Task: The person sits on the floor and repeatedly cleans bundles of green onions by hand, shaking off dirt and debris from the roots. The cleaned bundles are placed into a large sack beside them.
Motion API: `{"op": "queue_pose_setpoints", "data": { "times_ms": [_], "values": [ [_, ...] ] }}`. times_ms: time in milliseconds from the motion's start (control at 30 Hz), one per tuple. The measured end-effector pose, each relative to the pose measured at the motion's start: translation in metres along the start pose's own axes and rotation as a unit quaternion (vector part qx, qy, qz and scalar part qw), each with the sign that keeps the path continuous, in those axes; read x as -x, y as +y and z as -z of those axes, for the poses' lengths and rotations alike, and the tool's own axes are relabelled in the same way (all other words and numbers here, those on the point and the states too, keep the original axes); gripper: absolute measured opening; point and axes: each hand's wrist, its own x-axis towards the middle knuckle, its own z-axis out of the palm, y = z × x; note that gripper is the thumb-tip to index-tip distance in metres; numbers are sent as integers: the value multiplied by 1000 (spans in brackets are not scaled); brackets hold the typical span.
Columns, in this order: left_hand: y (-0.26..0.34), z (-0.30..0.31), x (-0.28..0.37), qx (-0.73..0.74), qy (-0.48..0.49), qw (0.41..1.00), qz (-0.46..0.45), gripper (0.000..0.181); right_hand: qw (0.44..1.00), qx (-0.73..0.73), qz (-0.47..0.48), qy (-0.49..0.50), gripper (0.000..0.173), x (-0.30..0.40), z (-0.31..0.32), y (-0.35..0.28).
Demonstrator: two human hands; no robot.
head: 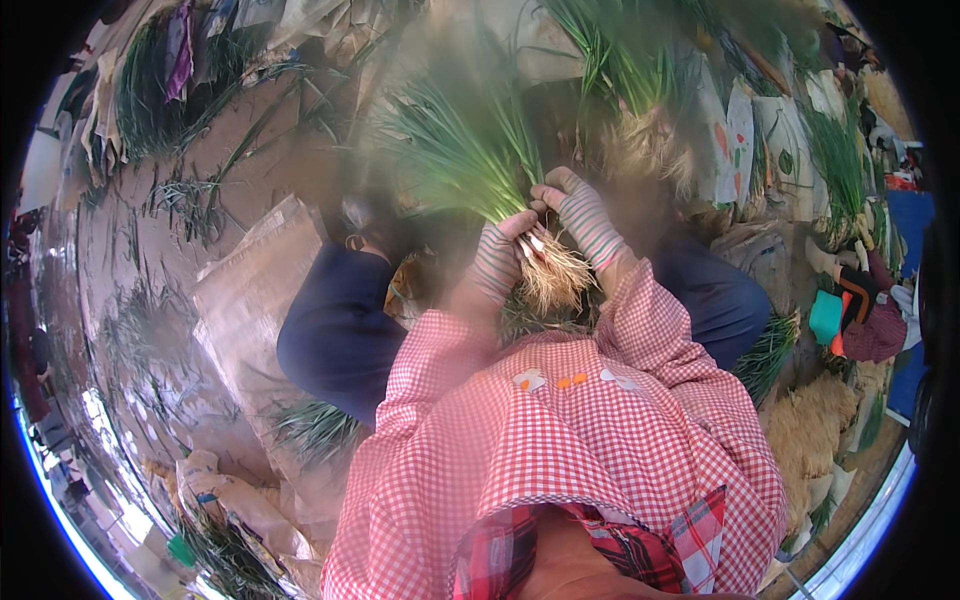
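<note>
My left hand (pixel 496 259), in a striped fingerless glove, grips a bunch of green onions (pixel 480 169) near its white bases. The leaves fan up and away to the left, and a tangle of pale roots (pixel 559 274) hangs towards my lap. Just right of the bunch, my right hand (pixel 589 216), in a matching glove, has thumb and fingers pinched on a green onion stalk (pixel 531 161) at the bunch's edge. Beyond my hands lies a larger heap of green onions (pixel 637 82), its roots pointing towards me. A haze blurs part of the leaves.
A woven plastic sheet (pixel 255 300) lies left of my bent knee. Loose leaves (pixel 187 199) litter the wet floor. At right are sacks with green onions (pixel 836 176), a pile of pale roots (pixel 810 427), and another person (pixel 874 322) seated nearby.
</note>
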Motion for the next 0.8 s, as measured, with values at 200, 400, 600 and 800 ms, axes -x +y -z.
{"op": "queue_pose_setpoints", "data": {
  "times_ms": [200, 400, 600, 800],
  "values": [
    [-10, 3, 9, 62, 74, 995, 24, 14, 974, 95, 72, 195, 23, -1, -18, 36],
    [-10, 13, 26, 157, -9, 987, 20, 30, 994, 80, -36, 65, 50, -10, 40, 39],
    [-21, 33, 21, 81, -18, 996, 36, 34, 989, -131, -11, -72, 28, -4, -19, 25],
    [-1, 11, 35, 236, -120, 964, 12, 30, 922, -334, -90, 172, 23, -18, 38, 20]
  ]
}}
